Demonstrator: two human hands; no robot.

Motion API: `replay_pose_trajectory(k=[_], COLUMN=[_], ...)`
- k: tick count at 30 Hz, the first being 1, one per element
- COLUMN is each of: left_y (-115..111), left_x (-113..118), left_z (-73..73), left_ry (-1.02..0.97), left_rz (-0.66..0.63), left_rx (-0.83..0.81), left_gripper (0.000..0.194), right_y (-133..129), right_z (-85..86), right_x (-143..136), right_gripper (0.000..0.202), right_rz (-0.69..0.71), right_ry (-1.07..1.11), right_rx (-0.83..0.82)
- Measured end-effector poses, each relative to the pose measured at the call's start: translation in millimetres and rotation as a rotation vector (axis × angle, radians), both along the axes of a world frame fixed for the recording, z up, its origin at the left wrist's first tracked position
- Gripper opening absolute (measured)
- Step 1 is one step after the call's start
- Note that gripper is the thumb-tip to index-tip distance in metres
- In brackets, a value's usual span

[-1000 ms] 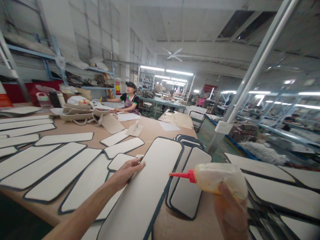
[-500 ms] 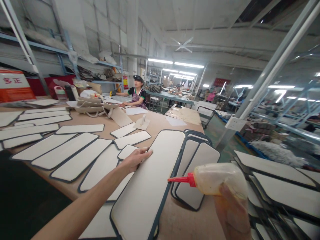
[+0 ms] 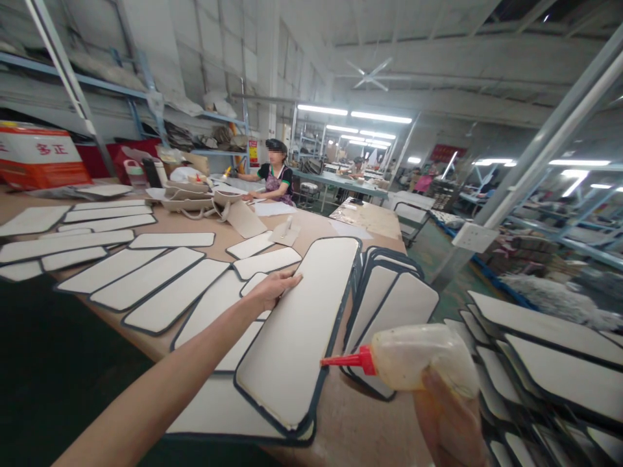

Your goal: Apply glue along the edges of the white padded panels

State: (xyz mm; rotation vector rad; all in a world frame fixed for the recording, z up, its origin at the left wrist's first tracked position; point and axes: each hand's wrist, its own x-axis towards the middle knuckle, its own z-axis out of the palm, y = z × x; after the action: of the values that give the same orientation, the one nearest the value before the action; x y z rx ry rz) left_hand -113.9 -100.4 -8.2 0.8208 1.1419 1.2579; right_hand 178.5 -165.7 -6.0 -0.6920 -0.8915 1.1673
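My left hand (image 3: 275, 288) pinches the left edge of a long white panel (image 3: 306, 311) with rounded corners and a dark border, which lies tilted over other panels. In my right hand (image 3: 445, 408) is a translucent squeeze bottle (image 3: 423, 357), held sideways. Its red nozzle (image 3: 345, 360) points left, and the tip is at the panel's right edge. Beside that edge lies a fanned stack of similar panels (image 3: 402, 305), partly hidden by the bottle.
More white panels (image 3: 148, 279) spread over the brown table (image 3: 341, 415) at left. Stacked panels (image 3: 559, 370) stand at right, near a metal post (image 3: 520, 155). Beige pieces (image 3: 189, 198) lie at the back, where a person (image 3: 276, 178) sits.
The nozzle tip has moved down along the panel's right edge, toward its near end. The panel's near corner now shows in full, and the view has shifted slightly.
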Motion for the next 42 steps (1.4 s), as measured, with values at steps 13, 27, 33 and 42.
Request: replay_pose_trajectory(k=[13, 27, 33, 42], left_y=[9.0, 0.6, -15.2, -19.0], left_x=[-7.8, 16.5, 33.4, 20.9], left_z=[6.2, 17.0, 30.7, 28.5], left_ry=[0.018, 0.100, 0.080, 0.024], left_rz=[0.090, 0.163, 0.008, -0.174], left_rx=[-0.026, 0.170, 0.238, 0.234], left_gripper=[0.035, 0.043, 0.047, 0.051], right_y=[-10.7, 37.7, 77.8, 40.9], right_z=[-21.5, 45.3, 51.3, -3.8], right_x=[3.1, -13.2, -15.7, -15.9], right_gripper=[0.049, 0.039, 0.050, 0.048], right_rz=[0.077, -0.165, -0.207, -0.130], right_ry=[-0.031, 0.124, 0.108, 0.005], right_rx=[-0.079, 0.172, 0.312, 0.183])
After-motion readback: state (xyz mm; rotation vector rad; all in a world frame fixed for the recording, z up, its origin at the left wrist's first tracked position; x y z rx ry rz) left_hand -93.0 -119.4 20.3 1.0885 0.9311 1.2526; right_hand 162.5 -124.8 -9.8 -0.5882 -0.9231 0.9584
